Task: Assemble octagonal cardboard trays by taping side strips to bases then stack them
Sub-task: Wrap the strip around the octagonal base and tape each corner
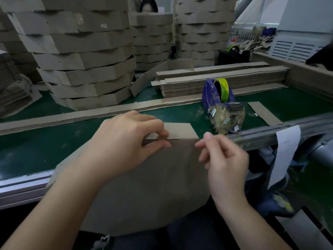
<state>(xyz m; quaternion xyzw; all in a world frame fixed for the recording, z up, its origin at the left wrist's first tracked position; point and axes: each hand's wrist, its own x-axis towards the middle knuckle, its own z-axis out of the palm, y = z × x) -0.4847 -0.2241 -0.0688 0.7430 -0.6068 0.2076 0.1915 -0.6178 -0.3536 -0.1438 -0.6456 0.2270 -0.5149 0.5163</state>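
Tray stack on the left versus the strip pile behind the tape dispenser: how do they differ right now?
The tray stack is tall and built of assembled, angular trays. The strip pile is low and made of long flat pieces. The tray stack's layers sit rotated and offset from one another, while the strip pile's pieces lie roughly parallel. Both are plain brown cardboard resting on the green table.

2 hands: left hand [126, 143], right hand [225, 159]. 1 cardboard base [153, 186], 1 side strip [180, 129] at centre. 2 tape dispensers: blue dispenser [209, 94] centre right, black dispenser [232, 55] upper right. 3 tray stacks [86, 56] [151, 38] [201, 29] across the top. 1 strip pile [225, 78].
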